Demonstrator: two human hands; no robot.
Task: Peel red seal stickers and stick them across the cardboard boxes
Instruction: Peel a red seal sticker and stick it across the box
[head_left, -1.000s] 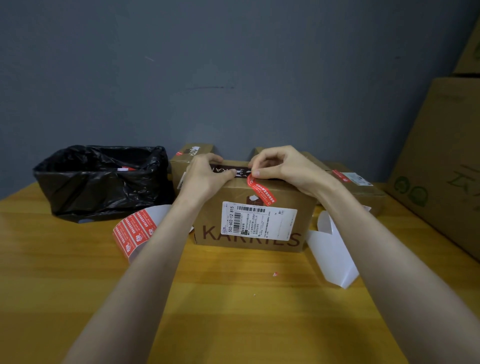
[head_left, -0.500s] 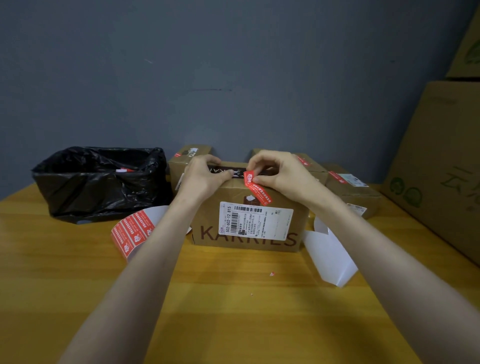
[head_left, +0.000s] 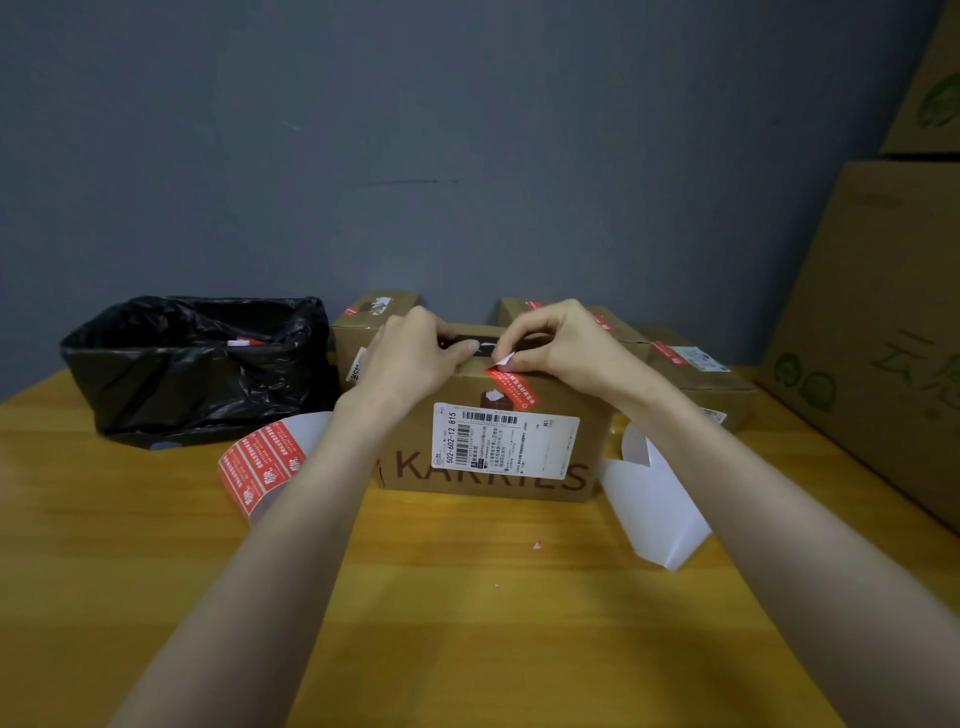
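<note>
Black bag (head_left: 197, 364) sat left of the cardboard box (head_left: 493, 483); sticker roll (head_left: 260, 467) lay just beside the box's left front corner. Left forearm reached forward, left hand (head_left: 415, 358) curled over the box's top left edge, gripping it, thumb stretched along the top. Red seal sticker (head_left: 514, 388) slanted across the box's top front edge, lower end stuck above the shipping label (head_left: 504, 441), upper end lifted, white underside showing. Right hand (head_left: 566, 348), wrist bent, pinched that lifted end over the box top. Backing strip (head_left: 654, 509) curled right of the box.
</note>
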